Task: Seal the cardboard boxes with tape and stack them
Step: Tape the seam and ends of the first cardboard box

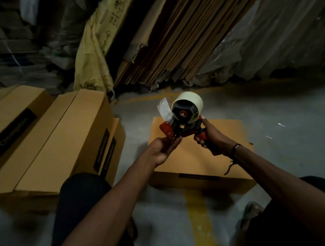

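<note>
Nearest the camera, both forearms reach forward over the person's knees. The left hand (162, 149) has its fingers curled, and its fingertips pinch the underside of the red front plate of the tape dispenser (182, 125). The right hand (209, 137) is wrapped firmly around the dispenser's red handle; a dark wristband (235, 149) sits on that wrist. The dispenser is held in the air above the box on the floor, not touching it. Its tape roll (190, 106) is loaded, and a loose tape end (163, 109) stands up at the front, free of any surface. Directly below the hands, one closed cardboard box (198, 158) lies flat on the floor (272, 120); no tape strip is discernible on its top face, so sealing of this box appears not yet begun. To the left, several cardboard boxes (50, 141) lie packed together in a group; whether they are taped cannot be determined at this light level. Judged progress: part of the batch is grouped, and the current box awaits taping and stacking. Farther back, flattened cardboard sheets (181, 36) lean against the wall.
</note>
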